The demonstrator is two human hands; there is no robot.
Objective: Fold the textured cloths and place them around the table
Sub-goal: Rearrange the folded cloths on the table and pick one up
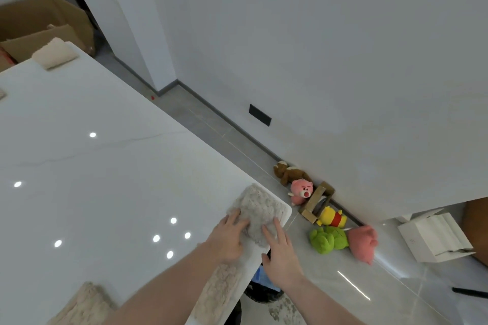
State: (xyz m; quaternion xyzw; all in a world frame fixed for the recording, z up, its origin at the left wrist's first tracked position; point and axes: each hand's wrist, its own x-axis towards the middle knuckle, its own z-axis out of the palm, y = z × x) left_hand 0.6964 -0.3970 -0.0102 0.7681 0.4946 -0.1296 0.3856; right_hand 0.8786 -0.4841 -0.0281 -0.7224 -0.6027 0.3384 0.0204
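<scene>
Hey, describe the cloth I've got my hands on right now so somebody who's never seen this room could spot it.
Start at the white table and follow its edge to the rounded near corner above the plush toys on the floor. The grey-beige textured cloth lies right on that corner. It is the only cloth with the left hand and right hand resting on it.

There are 4 textured cloths (260,210) on 1 table (105,155), 5 plush toys (327,240), 2 hands (281,250), and 1 cardboard box (39,24).
</scene>
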